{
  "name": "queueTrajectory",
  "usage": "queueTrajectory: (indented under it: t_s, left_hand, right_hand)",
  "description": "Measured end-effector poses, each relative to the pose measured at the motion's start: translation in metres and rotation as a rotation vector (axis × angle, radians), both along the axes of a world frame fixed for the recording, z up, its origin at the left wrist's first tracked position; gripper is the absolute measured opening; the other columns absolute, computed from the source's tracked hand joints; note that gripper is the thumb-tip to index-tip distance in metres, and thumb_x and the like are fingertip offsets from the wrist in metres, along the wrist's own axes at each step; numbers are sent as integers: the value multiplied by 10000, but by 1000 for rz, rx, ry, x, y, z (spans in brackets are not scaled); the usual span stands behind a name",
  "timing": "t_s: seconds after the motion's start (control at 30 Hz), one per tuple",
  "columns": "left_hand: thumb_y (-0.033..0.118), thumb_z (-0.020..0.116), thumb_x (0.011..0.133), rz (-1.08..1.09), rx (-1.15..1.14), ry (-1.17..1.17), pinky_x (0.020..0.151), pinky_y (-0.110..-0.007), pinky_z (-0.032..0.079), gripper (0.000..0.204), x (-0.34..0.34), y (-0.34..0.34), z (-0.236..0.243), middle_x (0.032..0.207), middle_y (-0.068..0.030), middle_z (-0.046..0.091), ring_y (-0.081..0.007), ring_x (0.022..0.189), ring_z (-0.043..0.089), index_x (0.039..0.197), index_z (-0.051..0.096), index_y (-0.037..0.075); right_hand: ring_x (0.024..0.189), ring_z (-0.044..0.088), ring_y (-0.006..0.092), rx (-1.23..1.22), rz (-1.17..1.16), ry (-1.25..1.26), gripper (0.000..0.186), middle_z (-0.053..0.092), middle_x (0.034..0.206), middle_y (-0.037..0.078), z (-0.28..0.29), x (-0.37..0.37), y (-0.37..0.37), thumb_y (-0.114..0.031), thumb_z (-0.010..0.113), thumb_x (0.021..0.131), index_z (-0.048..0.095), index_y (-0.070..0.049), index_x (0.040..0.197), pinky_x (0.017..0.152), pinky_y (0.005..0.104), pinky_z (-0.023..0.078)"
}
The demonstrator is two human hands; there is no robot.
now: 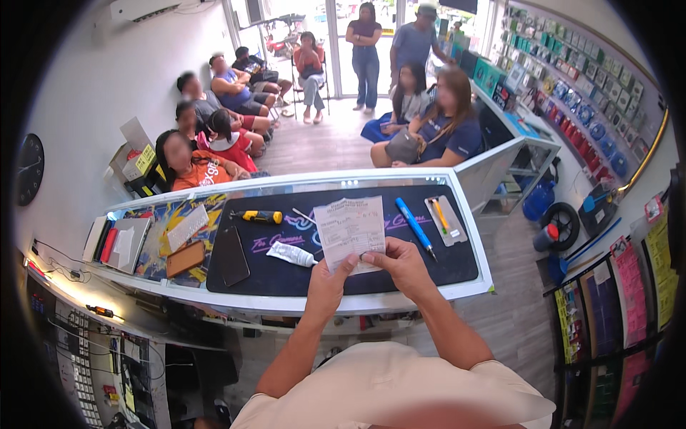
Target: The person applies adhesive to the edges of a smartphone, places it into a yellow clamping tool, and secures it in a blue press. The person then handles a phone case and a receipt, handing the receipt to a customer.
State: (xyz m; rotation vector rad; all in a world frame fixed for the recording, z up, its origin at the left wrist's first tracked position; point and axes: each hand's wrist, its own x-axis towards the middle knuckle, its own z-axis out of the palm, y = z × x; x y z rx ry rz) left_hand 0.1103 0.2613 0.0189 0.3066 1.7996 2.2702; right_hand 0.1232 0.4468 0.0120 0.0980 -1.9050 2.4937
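A printed paper slip with handwriting on it (351, 230) is held up over the counter. My left hand (327, 287) pinches its lower left edge, and my right hand (400, 267) grips the lower right corner. Beneath the slip lies a black desk mat (336, 284). On the mat, left of my hands, are a white squeeze tube (291, 254), a yellow-and-black screwdriver (260, 216), a dark phone (234, 256) and a thin swab (306, 216). To the right lie a blue pen-shaped tool (414, 224) and a pale card with a yellow tool (446, 222).
The glass-topped counter (466, 286) carries a brown phone case (186, 259), a clear wrapped packet (187, 229) and stacked boxes at its left end. Several people sit or stand beyond it. A second glass counter (529, 146) joins on the right, beside racks of accessories (572, 79).
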Motion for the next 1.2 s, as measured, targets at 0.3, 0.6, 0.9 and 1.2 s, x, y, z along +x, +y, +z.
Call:
queueTrajectory:
  t_s: [0.3,0.6,0.9,1.2]
  left_hand:
    - [239,742,979,-4,23,37,965,-318,493,389,-29,-52,6,1174,-55,724,-142,1077,652,1274,696,-11]
    - [174,737,941,184,403,63,780,-339,564,363,-276,-38,58,1108,-87,718,-216,944,713,1254,640,17]
    - [164,721,1000,127,403,-85,749,-328,574,272,-382,31,39,1084,-93,723,-240,914,720,1237,649,51]
    - [231,777,923,330,353,-79,746,-320,529,301,-375,99,25,1046,-52,711,-212,918,694,1176,677,102]
  right_hand:
    - [718,648,87,210,-95,-28,288,714,902,26,13,-11,-48,-238,733,1006,730,0,1169,641,246,509]
    - [820,671,112,349,-273,120,352,744,990,70,19,21,-54,-302,662,1054,742,4,1208,726,268,539]
    - [849,667,104,380,-643,-48,289,757,964,75,-22,116,96,-245,658,1057,762,16,1127,786,262,523]
    - [792,634,92,302,-546,-23,246,746,924,69,-49,114,179,-190,648,1062,750,32,1027,720,241,506]
